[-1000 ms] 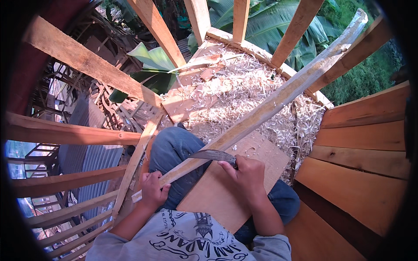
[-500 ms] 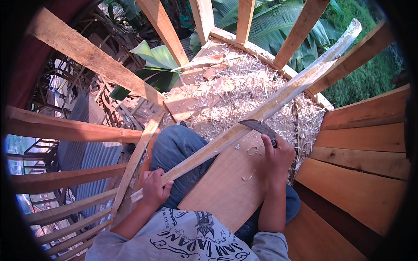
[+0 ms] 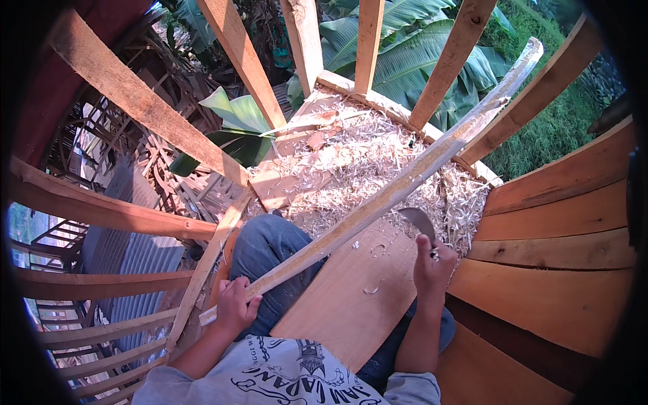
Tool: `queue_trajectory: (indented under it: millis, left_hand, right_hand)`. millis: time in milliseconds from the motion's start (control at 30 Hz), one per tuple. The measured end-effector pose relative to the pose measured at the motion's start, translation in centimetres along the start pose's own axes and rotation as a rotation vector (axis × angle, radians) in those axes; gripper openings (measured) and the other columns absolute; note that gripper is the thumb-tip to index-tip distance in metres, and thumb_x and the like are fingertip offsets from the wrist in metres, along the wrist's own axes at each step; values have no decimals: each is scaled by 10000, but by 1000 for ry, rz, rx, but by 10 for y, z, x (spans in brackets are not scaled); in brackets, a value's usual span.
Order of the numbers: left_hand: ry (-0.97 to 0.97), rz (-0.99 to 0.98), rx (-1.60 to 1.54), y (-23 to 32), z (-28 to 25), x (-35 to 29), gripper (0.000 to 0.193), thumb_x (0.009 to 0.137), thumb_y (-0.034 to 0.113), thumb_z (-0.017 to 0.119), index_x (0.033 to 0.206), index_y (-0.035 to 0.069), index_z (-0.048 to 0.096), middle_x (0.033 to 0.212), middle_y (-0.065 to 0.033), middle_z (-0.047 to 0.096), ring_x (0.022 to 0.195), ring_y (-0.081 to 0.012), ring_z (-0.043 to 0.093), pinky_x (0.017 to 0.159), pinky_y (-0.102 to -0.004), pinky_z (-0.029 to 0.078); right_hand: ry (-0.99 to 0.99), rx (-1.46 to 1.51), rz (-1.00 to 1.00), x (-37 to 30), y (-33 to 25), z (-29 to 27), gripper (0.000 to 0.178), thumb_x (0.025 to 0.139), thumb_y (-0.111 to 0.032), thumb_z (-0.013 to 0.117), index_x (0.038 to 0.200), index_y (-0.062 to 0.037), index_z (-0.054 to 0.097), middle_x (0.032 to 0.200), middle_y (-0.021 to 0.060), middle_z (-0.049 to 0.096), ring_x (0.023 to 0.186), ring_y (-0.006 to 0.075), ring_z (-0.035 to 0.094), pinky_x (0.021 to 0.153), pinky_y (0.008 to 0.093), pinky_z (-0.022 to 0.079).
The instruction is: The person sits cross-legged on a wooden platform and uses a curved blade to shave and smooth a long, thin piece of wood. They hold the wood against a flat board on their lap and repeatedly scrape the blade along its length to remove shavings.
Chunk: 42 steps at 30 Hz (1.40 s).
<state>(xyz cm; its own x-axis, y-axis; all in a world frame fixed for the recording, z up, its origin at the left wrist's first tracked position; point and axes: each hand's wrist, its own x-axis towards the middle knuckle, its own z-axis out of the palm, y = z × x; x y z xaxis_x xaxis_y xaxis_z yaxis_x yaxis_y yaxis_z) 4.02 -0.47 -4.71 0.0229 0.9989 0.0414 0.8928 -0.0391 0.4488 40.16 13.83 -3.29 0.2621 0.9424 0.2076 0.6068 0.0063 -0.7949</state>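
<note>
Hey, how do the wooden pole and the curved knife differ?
The pole is long and pale; the knife is much shorter, its blade dark and curved. The left hand grips the pole near its lower end, while the right hand holds the knife. Both are hand-held.

Dark capitals are printed on the front of the person's pale grey shirt: large letters run in a curve next to a dark tower-shaped drawing, and a line of smaller letters stands left of that drawing, partly too small to make out.
</note>
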Motion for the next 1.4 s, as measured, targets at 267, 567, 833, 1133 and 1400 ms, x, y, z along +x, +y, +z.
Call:
queue_trajectory:
  millis: [267, 567, 833, 1133, 1400]
  left_hand:
    - [-58, -22, -19, -6, 2, -3, 575, 906, 546, 410, 951, -23, 480, 812, -185, 516, 742, -351, 455, 735, -442, 343]
    - [-85, -58, -38, -5, 4, -1, 527, 901, 506, 452, 956, -17, 483, 828, -184, 520, 760, -354, 466, 739, -445, 341]
    - [35, 74, 47, -12, 6, 1, 455, 894, 455, 487, 955, 4, 511, 727, -140, 549, 657, -332, 525, 757, -423, 341]
    - [-13, 64, 44, -10, 5, 1, 467, 910, 467, 459, 945, 2, 485, 733, -148, 540, 659, -346, 514, 808, -448, 327]
    - [6, 86, 197, -3, 8, -4, 440, 920, 430, 474, 991, -4, 462, 810, -137, 522, 777, -331, 488, 844, -484, 295]
  right_hand:
    - [-122, -387, -210, -1, -12, 25, 570, 739, -600, 677, 563, -80, 522, 470, 84, 503, 411, 268, 532, 410, 365, 396]
    - [-38, -434, -198, 21, 0, 26, 611, 701, -641, 679, 577, -60, 534, 475, 93, 491, 419, 276, 507, 413, 365, 372]
    - [236, -228, 274, 89, 62, -20, 736, 864, -620, 537, 528, 32, 477, 456, 131, 425, 432, 256, 440, 484, 402, 342]
    - [-92, -246, -120, 13, -9, -2, 591, 772, -564, 685, 560, -36, 529, 456, 94, 461, 406, 231, 501, 434, 365, 366]
    - [38, -500, 48, 65, 13, 0, 693, 735, -697, 615, 573, -25, 577, 508, 135, 542, 481, 312, 577, 474, 397, 439]
